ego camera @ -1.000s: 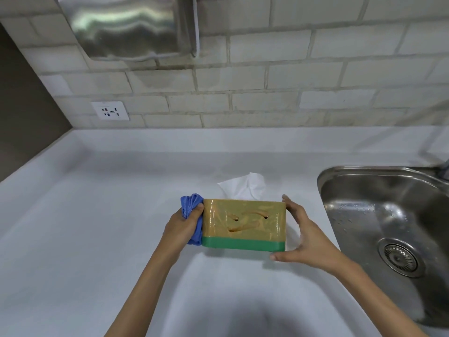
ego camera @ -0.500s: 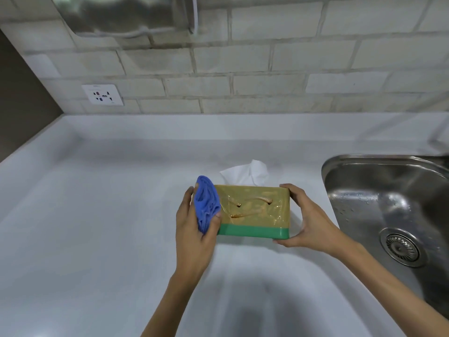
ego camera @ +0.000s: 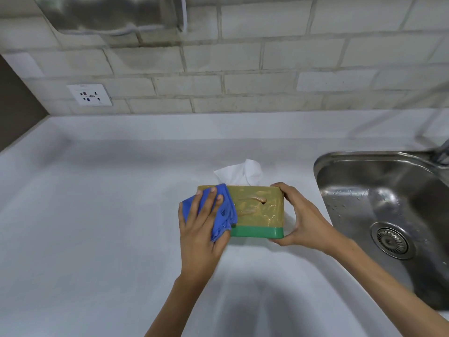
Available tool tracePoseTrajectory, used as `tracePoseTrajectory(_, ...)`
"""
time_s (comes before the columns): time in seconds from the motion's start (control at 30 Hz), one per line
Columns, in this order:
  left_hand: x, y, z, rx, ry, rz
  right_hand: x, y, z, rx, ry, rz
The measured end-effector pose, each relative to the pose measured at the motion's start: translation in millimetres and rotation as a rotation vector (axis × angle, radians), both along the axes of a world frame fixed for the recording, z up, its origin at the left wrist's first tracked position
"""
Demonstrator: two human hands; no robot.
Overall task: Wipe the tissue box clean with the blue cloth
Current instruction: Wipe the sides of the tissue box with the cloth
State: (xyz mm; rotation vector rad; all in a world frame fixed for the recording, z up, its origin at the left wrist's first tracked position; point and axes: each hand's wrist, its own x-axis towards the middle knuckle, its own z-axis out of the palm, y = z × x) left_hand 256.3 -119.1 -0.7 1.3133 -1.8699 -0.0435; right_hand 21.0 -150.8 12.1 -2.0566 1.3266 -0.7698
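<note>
The tissue box [ego camera: 260, 210] stands on the white counter, tan on its near face with a green band along the bottom and brownish smears across it. A white tissue [ego camera: 240, 175] sticks up behind its top. My left hand [ego camera: 200, 229] presses the crumpled blue cloth [ego camera: 222, 212] flat against the left part of the near face, fingers spread over the cloth. My right hand [ego camera: 301, 220] grips the box's right end, thumb on top and fingers under the lower corner.
A steel sink [ego camera: 388, 215] with a round drain lies to the right of the box, wet inside. A white wall socket [ego camera: 90, 94] sits on the brick wall at the back left, and a steel dispenser [ego camera: 109, 14] hangs above it.
My left hand has moved the blue cloth from the box's left end onto its near face. My right hand keeps its hold on the right end.
</note>
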Motion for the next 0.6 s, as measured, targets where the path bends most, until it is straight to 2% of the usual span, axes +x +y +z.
tracePoseTrajectory(0.07, 7, 5, -4, -0.021, -0.114, -0.056, 0, 0, -1, -0.003, -0.003, 0.001)
tracePoseTrajectory(0.13, 17, 10, -6, -0.022, -0.143, -0.086, 0, 0, -1, -0.007, -0.011, 0.002)
tracePoseTrajectory(0.3, 19, -1, 8, 0.006, 0.02, -0.009, -1, 2, -3, -0.006, -0.018, 0.006)
tracePoseTrajectory(0.37, 8, -7, 16, -0.004, -0.059, -0.016, 0, 3, -3, -0.007, -0.017, 0.006)
tracePoseTrajectory(0.5, 1, 8, 1, -0.087, -0.331, -0.142, 0, 3, -3, -0.013, -0.008, 0.005)
tracePoseTrajectory(0.6, 24, 17, -9, -0.089, -0.364, -0.178, 0, 2, -2, -0.017, -0.006, 0.009)
